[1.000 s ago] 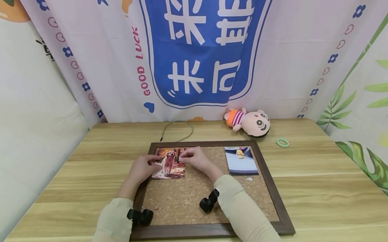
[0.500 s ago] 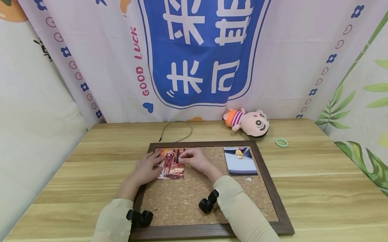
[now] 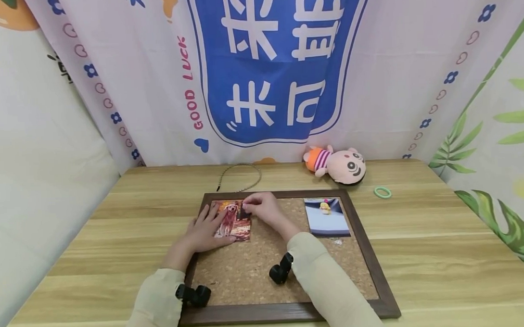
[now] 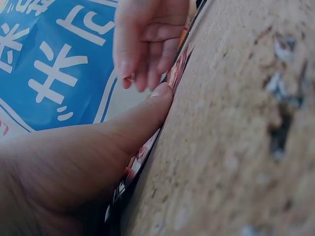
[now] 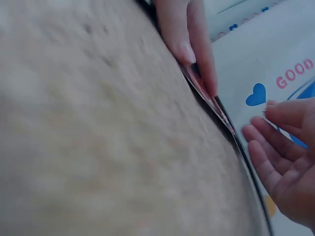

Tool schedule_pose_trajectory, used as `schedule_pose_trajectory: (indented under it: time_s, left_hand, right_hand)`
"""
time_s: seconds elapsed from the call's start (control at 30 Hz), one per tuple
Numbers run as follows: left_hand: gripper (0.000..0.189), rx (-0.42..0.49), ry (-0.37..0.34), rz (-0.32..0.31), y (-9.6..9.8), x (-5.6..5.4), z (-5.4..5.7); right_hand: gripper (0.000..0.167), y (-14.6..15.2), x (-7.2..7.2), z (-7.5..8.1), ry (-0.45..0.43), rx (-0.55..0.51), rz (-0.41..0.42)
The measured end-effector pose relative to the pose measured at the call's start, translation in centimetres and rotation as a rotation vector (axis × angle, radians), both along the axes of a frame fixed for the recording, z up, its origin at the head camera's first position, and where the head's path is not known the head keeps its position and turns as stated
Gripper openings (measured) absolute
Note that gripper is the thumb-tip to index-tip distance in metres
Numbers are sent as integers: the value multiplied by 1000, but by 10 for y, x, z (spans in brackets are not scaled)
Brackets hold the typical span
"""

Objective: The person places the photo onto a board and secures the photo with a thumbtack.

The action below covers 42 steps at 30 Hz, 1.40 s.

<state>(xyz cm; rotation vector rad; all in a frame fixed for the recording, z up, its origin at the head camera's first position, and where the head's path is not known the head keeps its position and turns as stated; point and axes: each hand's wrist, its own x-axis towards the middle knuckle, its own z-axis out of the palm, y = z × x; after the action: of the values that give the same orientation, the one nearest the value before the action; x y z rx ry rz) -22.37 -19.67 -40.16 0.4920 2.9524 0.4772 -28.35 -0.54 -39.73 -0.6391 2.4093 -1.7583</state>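
A photo of a golden retriever (image 3: pixel 242 231) lies at the upper left of a framed cork board (image 3: pixel 266 274). My left hand (image 3: pixel 203 230) rests flat over the photo's left side, fingers spread and thumb along its lower edge. At the photo's upper right corner, my right hand (image 3: pixel 267 209) pinches a small push pin between thumb and forefinger. The right wrist view shows the thin point of the push pin (image 5: pixel 266 111) sticking out from the fingertips, a little off the board. Most of the pin is hidden by the fingers.
A second photo, with a yellow duck figure (image 3: pixel 329 223), lies at the board's upper right. Behind the board are a beaded cord loop (image 3: pixel 261 173) and a plush doll (image 3: pixel 342 166). A green ring (image 3: pixel 382 192) lies to the right on the wooden table (image 3: pixel 443 253).
My left hand has gone from gripping the photo's left edge to lying flat across it with fingers spread. My right hand has moved slightly up toward the photo's upper right corner.
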Motion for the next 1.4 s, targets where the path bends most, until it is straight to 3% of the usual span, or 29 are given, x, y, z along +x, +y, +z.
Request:
schedule_pose_trajectory:
  time_s: [0.1,0.2,0.33,0.43,0.7,0.93,1.4]
  left_hand:
    - [86,9,2,-4,1,1,0]
    - [85,13,4,-2,1,1,0]
    - [84,12,2,2,1,2,2]
    - [85,11,-3,6,1,2,2]
    - [83,11,8,7,1,1,1]
    - [84,20,10,12,1,1,1]
    - [84,1,8,16,1,1,-2]
  right_hand:
    - [16,-7,-7,7,7,37,-42]
    - [20,-16,-12,12,-51,22,-38]
    - [21,-29,-19,9,-137,-34,-47]
    - [18,-34,-21,3,-138,-16,-76]
    - [17,-36,-23,-4,-49,178,-103]
    - [17,-40,-20,-4,-27,370,-150]
    - [16,-48,-20,-5,138,503,-156]
